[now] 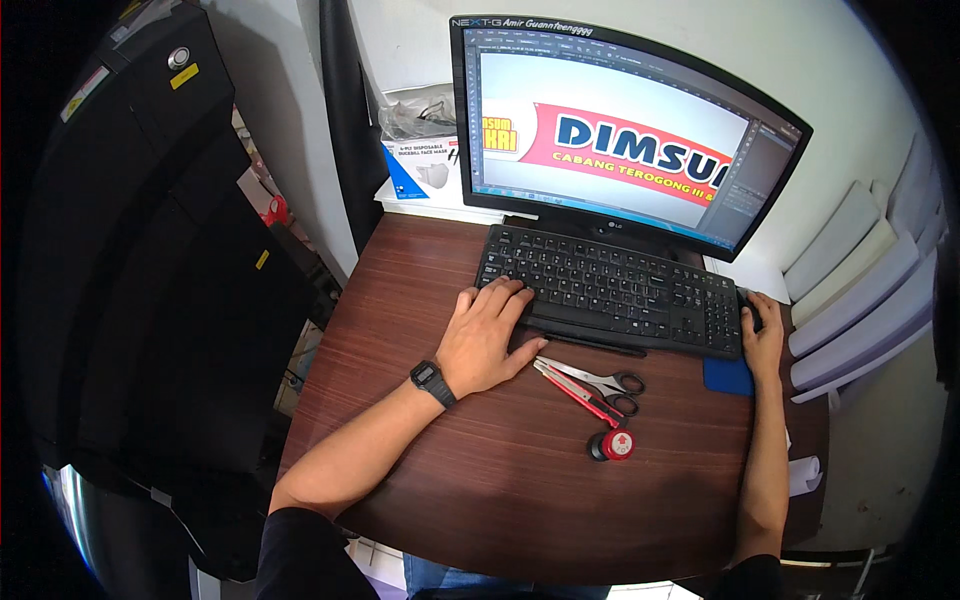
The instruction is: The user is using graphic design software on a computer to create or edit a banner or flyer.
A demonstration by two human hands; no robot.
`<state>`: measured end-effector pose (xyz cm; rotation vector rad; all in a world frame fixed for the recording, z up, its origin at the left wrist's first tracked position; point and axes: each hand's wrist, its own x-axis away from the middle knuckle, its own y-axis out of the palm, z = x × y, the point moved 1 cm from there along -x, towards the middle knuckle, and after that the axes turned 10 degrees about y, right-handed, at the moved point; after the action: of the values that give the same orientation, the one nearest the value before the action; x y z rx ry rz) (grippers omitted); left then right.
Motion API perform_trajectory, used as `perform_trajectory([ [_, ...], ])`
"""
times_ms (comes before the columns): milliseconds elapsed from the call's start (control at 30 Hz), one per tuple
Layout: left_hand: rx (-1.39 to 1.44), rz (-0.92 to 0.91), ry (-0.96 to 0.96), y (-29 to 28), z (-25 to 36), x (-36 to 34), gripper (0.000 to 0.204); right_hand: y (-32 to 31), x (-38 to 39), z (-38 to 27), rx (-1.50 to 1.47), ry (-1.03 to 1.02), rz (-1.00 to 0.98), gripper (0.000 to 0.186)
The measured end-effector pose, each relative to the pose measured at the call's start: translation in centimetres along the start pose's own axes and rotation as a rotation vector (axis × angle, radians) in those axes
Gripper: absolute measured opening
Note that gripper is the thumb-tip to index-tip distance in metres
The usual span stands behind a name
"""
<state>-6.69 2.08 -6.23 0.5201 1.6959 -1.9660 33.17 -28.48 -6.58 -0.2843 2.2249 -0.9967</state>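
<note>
From where I stand, the left hand (pixel 482 335) lies loosely spread with fingers on the left end of the black keyboard (pixel 600 285), gripping nothing, while the right hand (pixel 765 335) curls around the black computer mouse (pixel 750 308) beside its right end. The mouse looks light, hard and smooth, best held by its sides; the keyboard seems stiff, easiest lifted by both ends.

The head-worn fisheye looks down from close above the desk (pixel 490 470), facing keyboard (pixel 620 285) and monitor (pixel 620 80).
</note>
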Motion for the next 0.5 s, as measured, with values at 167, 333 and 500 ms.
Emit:
perform_trajectory([
  [167, -0.003, -0.005, 0.000, 0.01, -0.02, -0.01, 0.069, -0.09, 0.03, -0.18, 0.003, -0.017, 0.003, 0.034],
  [333, -0.015, 0.003, 0.009, 0.02, -0.05, 0.03, 0.069, -0.15, 0.03, -0.34, 0.007, -0.001, -0.001, 0.035],
  [500, 0.001, -0.012, -0.006, 0.11, 0.03, -0.04, 0.069, -0.10, 0.02, 0.04, 0.021, -0.014, 0.009, 0.034],
])
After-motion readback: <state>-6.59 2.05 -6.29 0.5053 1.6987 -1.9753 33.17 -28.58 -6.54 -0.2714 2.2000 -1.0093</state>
